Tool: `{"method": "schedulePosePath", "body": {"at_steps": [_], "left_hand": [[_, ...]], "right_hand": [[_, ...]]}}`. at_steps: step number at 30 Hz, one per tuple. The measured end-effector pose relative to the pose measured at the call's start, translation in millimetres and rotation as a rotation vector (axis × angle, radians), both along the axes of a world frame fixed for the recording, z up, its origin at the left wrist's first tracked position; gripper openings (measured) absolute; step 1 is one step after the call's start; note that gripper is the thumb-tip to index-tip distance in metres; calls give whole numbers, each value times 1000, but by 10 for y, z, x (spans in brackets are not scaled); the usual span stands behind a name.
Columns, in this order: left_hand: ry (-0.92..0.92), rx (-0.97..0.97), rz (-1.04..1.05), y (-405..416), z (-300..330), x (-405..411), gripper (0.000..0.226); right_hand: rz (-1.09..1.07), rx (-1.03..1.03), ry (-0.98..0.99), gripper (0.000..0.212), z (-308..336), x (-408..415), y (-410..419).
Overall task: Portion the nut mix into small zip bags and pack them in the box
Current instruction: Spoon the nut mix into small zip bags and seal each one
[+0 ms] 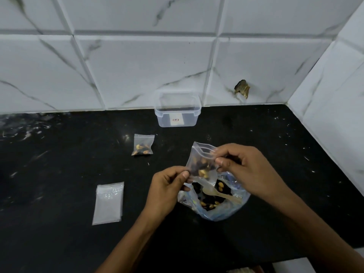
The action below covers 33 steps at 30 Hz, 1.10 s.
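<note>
I have both hands up over the black counter (59, 243), working on one small zip bag (200, 161) that hangs in the air between them. My left hand (167, 189) pinches the bag's lower left corner between thumb and forefinger, the other fingers curled under. My right hand (244, 168) pinches the zip strip at the bag's top right with thumb and fingertips. The bag is tilted, its mouth toward 1 o'clock, and a small heap of nuts (202, 171) sits in its lower half. Whether the zip is pressed closed along its whole length I cannot tell. Directly beneath, at 5 o'clock from the held bag, the big bag (214, 213) of nut mix lies open on the counter, with a pale spoon (211, 192) resting in it, bowl toward the left, handle running out to the right. At 10 o'clock from my hands a filled bag (142, 144) lies flat on the counter, nuts gathered at its bottom edge. At 12 o'clock, against the tiled wall (137, 66), stands the clear box (178, 110), lid off, with a small label on its front. At 8 o'clock, well apart from the rest, lies a stack of empty bags (109, 202).
</note>
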<state>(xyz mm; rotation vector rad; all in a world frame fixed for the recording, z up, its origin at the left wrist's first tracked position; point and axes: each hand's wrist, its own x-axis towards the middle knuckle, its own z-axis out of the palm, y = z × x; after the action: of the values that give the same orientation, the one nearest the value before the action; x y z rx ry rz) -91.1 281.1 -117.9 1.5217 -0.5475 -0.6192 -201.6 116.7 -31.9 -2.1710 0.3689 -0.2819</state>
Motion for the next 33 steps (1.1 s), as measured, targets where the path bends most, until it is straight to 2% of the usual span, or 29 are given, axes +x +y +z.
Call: {"method": "schedulePosePath", "body": {"at_steps": [2, 4, 7, 11, 16, 19, 24, 27, 31, 33], "left_hand": [[10, -29, 34, -24, 4, -23, 28], [8, -34, 50, -38, -10, -40, 26], [-14, -47, -11, -16, 23, -13, 24], [59, -156, -95, -22, 271, 90, 38], [-124, -167, -61, -124, 413, 220, 11], [-203, -157, -12, -155, 446, 276, 19], [-267, -158, -10, -223, 574, 309, 22], [-254, -183, -100, -226, 700, 345, 8], [-292, -144, -154, -256, 763, 377, 5], [-353, -108, -131, -280, 757, 394, 15]], "right_hand": [[-5, 140, -35, 18, 3, 3, -17], [-19, 167, -56, 19, -24, 8, -10], [-19, 5, -69, 19, -60, 14, -11], [21, -125, -29, 20, -48, 56, -21], [-7, 5, -61, 21, -9, 116, 27], [-46, 67, -72, 21, 25, 135, 19], [-79, 47, -115, 10, 25, 204, 15], [-54, 42, -166, 7, 49, 219, 17], [-23, 96, -194, 8, 98, 236, 23], [-23, 117, -190, 8, 105, 247, 27]]}}
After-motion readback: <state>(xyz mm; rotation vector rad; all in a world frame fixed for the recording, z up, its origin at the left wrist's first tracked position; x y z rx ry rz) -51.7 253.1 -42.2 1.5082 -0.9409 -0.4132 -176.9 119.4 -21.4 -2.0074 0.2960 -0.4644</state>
